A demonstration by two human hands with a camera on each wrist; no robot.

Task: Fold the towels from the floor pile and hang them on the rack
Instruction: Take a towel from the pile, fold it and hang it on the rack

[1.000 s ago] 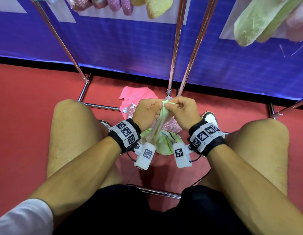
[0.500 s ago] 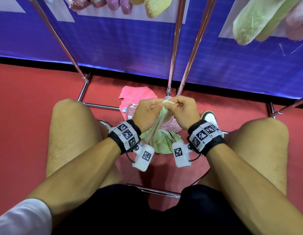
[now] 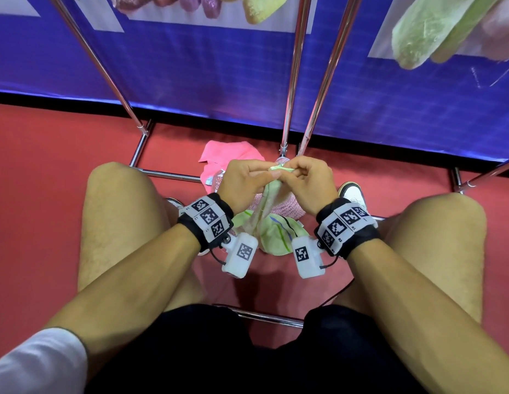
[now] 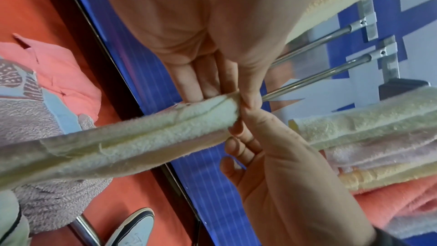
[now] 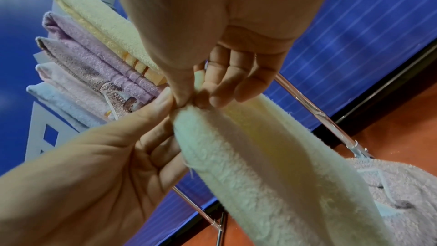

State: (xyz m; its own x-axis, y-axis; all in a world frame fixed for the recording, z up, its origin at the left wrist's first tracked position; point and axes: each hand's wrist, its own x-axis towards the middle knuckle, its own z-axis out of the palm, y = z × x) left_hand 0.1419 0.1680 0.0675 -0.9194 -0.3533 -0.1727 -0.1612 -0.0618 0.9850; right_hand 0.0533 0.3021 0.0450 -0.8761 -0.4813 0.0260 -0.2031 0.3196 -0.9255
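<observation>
I sit on a stool with a pale green towel (image 3: 271, 200) bunched into a long hanging strip between my knees. Its striped lower end lies on the floor pile (image 3: 276, 237). My left hand (image 3: 269, 170) and right hand (image 3: 293, 172) meet at the strip's top edge, and each pinches it between thumb and fingers. In the left wrist view the towel (image 4: 141, 134) runs leftwards from the pinch. The right wrist view has the same towel (image 5: 260, 156) falling away to the lower right.
A pink towel (image 3: 227, 155) and a mauve towel (image 3: 288, 207) lie on the red floor under my hands. Chrome rack poles (image 3: 296, 75) rise just beyond, against a blue wall. Folded towels (image 5: 94, 53) hang on the rack overhead. My shoe (image 3: 351, 191) sits at the right.
Both hands keep their pinch on the towel's top edge and have lifted it very slightly. Nothing else has moved.
</observation>
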